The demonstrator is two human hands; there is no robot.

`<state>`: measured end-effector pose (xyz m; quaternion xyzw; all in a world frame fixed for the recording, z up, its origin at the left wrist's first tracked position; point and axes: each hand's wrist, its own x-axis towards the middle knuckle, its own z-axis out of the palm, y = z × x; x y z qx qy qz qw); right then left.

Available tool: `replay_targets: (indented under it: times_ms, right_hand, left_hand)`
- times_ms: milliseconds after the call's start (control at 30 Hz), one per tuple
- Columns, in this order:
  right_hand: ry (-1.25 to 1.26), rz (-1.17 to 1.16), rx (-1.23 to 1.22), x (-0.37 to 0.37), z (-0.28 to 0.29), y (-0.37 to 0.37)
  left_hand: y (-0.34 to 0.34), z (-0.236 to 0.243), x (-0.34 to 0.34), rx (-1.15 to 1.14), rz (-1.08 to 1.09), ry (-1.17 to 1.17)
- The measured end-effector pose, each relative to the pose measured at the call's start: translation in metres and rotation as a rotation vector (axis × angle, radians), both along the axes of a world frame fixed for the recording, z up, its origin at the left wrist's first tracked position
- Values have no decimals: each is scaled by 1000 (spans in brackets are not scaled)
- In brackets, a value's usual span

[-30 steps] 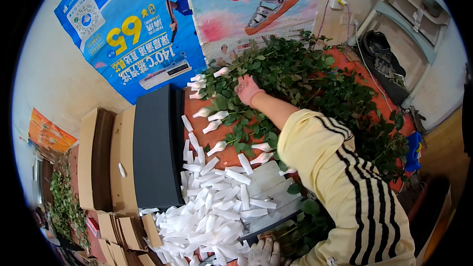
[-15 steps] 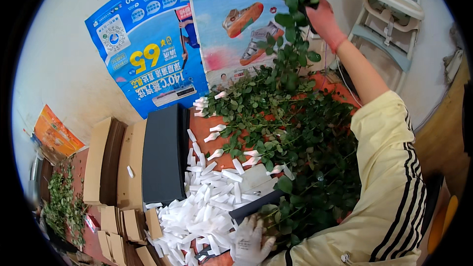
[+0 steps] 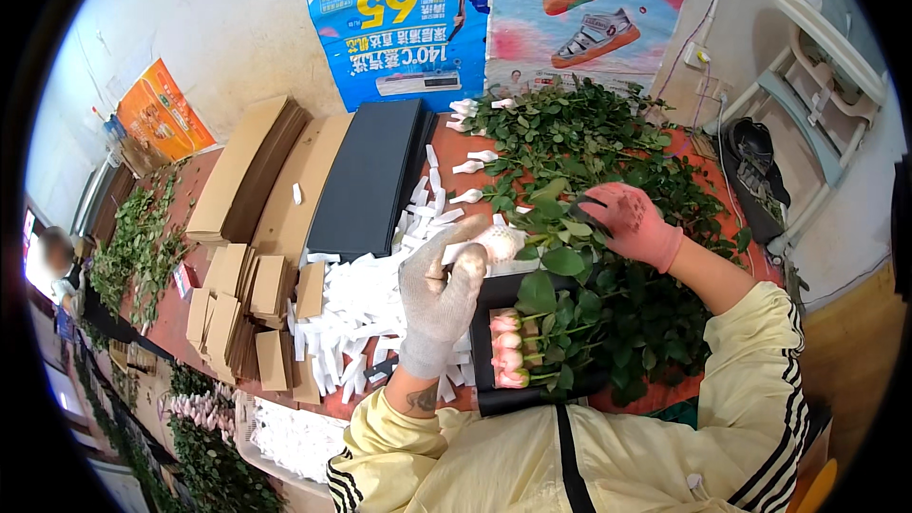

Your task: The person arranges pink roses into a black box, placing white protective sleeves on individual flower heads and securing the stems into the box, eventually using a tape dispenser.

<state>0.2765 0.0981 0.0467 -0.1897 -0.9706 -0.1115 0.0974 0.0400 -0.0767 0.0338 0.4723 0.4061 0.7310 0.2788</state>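
Note:
My left hand [image 3: 439,299], in a pale grey glove, closes its thumb and fingers on a rose head in a white mesh sleeve [image 3: 502,243]. My right hand [image 3: 635,224], in a pink glove with dark fingertips, is wrapped round the leafy stem [image 3: 560,228] of that rose, just right of its head. Below the hands, several pink roses [image 3: 509,359] lie in a short column on a black sheet [image 3: 486,403], heads to the left. Their stems run right into dense foliage. White sleeves [image 3: 356,294] lie heaped left of my left hand.
More sleeved roses [image 3: 468,167] lie at the back of the red table [image 3: 380,403]. Black sheets [image 3: 366,180] and brown cardboard [image 3: 242,171] are stacked left. A white basket [image 3: 285,437] stands below the table's edge, a high chair [image 3: 817,85] at right. Another person [image 3: 66,275] is far left.
My right hand has come down from high at the back right with the rose. My left hand has risen from beside the sleeves to its head. The whole view has shifted.

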Motion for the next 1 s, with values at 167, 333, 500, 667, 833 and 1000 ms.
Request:
replay_targets:
  times_ms: [167, 333, 500, 667, 833, 1000]
  right_hand:
    - [388, -49, 28, -14, 30, -45]
    - [307, -71, 118, -35, 9, -78]
    - [470, 9, 170, -25, -14, -67]
    - [617, 84, 150, 13, -23, -59]
    - [688, 146, 185, 33, -37, -72]
    - [726, 153, 146, 38, -48, -84]
  left_hand:
    - [9, -4, 10, -69, 49, -85]
    - [4, -8, 21, -20, 96, 48]
    - [-30, -11, -17, 20, 461, -43]
    - [-36, -51, -90, -641, 306, 287]
    - [-22, -63, -37, -235, 143, 524]
    - [1, 10, 48, 219, -111, 730]
